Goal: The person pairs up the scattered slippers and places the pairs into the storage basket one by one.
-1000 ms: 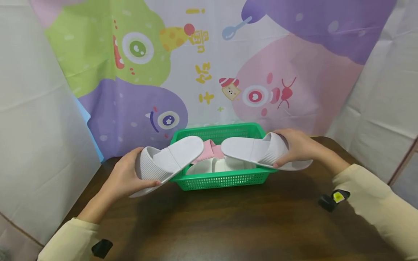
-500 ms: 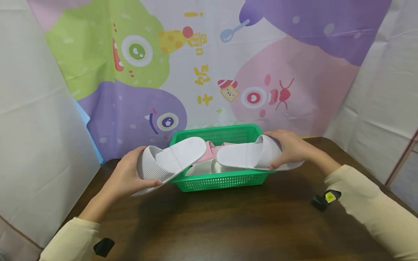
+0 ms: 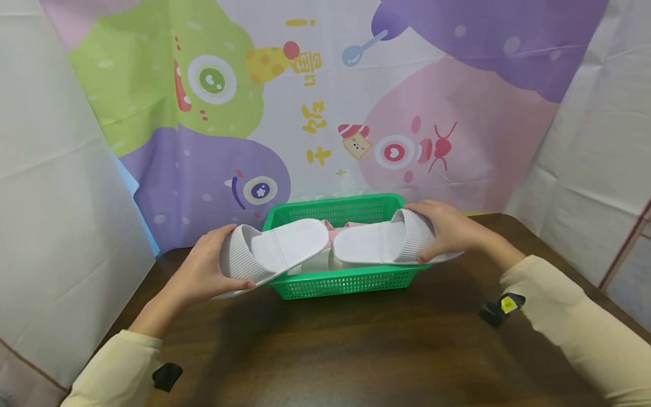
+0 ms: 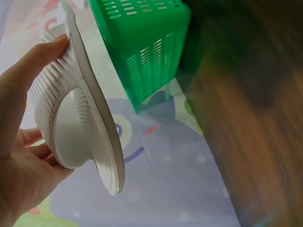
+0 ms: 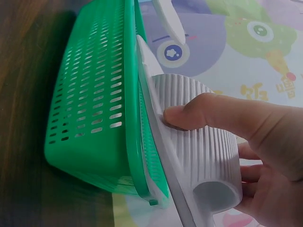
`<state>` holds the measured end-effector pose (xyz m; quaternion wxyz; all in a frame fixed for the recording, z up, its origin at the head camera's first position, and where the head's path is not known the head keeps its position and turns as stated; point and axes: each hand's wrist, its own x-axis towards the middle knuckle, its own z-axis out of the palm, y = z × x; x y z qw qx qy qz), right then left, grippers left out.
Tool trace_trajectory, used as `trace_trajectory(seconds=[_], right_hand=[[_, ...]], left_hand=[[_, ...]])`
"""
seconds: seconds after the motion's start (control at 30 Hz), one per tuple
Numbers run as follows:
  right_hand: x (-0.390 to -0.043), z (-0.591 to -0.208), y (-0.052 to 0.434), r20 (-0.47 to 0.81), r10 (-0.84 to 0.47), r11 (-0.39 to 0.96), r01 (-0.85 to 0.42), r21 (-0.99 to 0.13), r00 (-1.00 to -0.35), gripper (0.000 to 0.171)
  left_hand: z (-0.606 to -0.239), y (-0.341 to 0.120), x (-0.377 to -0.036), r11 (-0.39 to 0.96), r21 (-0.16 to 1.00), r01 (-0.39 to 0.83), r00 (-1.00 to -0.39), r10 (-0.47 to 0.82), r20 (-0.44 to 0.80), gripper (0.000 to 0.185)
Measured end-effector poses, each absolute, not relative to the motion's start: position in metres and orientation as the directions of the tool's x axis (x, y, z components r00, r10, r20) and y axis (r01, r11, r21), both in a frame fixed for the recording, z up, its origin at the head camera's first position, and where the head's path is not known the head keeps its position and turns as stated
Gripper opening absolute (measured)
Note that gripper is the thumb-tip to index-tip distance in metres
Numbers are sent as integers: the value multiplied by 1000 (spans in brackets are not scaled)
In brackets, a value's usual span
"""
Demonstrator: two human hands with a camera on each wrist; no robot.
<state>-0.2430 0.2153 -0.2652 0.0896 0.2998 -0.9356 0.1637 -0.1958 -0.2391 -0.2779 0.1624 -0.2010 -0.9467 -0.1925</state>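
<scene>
My left hand [image 3: 205, 268] grips a white slipper [image 3: 285, 243] across its ribbed strap, thumb on the near edge and fingers on the far side. That slipper slants over the left end of a green basket [image 3: 346, 281], heel end pointing inward. On the other side, my right hand [image 3: 445, 230] holds a second white slipper [image 3: 368, 243] by its strap, over the basket's right part. Its sole lies close along the rim in the right wrist view; whether it touches cannot be told. Beneath them, partly hidden, are a pink slipper [image 3: 333, 233] and white footwear [image 3: 316, 262] inside the basket.
The basket stands on a dark brown wooden table [image 3: 325, 350]. Behind it hangs a cloth printed with cartoon monsters [image 3: 325, 186]. Pale cloth walls [image 3: 56, 169] enclose the left and right sides. Each forearm carries a small black device [image 3: 166, 376] near the sleeve.
Both white slippers have moved inward, so their heel ends are now nearly together above the basket. The right one has also levelled out. Both hands have kept their grip.
</scene>
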Motion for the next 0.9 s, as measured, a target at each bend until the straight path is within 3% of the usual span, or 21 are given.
trace_trajectory(seconds=[0.9], right_hand=[[-251,-263,211,316,-565,708,-645,-287,-762,93]], left_hand=[[-276,-230,-208,822,243,515,-833,414,366,106]])
